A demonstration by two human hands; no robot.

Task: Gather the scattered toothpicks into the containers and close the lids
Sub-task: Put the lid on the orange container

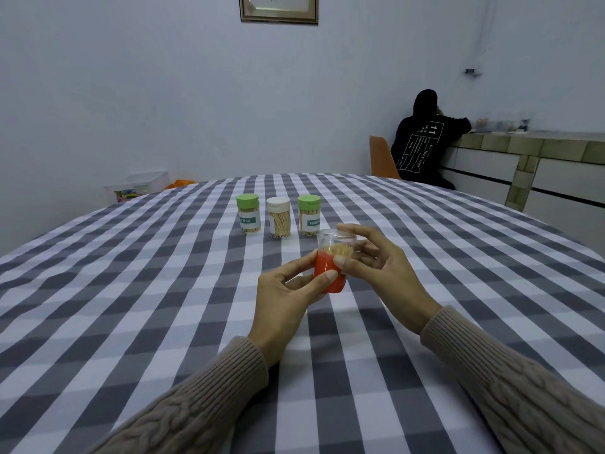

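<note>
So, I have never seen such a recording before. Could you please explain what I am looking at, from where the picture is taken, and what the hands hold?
There is no machine here: a person wears one camera on the head, looking forward and down at their own two hands. The left hand grips the red base of a small toothpick container above the table; the right hand touches its clear lid. On the checked tablecloth behind stand three closed jars of toothpicks: a green-lidded jar, a white-lidded jar and another green-lidded one. Another person sits far behind.
</note>
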